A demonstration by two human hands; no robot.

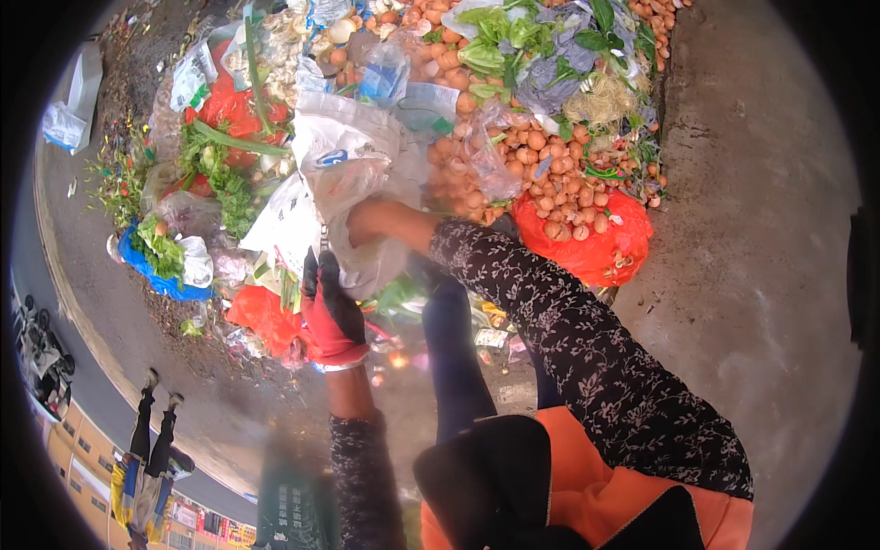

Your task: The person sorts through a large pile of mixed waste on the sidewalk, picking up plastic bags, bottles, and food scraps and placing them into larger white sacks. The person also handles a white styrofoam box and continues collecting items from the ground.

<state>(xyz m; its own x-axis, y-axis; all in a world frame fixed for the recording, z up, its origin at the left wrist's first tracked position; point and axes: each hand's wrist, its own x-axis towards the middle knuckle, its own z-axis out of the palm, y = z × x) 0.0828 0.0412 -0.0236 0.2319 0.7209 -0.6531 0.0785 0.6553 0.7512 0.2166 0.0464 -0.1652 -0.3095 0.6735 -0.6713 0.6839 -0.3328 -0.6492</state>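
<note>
A white printed plastic bag (344,134) lies over the waste heap in front of me. My left hand (333,313), in a red and black glove, is closed on the bag's lower edge, beside a red plastic bag (265,316). My right hand (371,220) reaches into the bag's translucent part; its fingers are hidden, so I cannot see what they hold. Right of it lie many brown eggshells (543,165), some on a red plastic bag (632,234). Green leaves (227,185) lie to the left.
A green bin (295,502) stands near my left forearm. Lettuce leaves (485,55) and grey wet sheets (550,82) lie on the far part of the heap. Concrete ground (742,227) borders it at right. A person (144,474) and a parked motorcycle (45,357) are at lower left.
</note>
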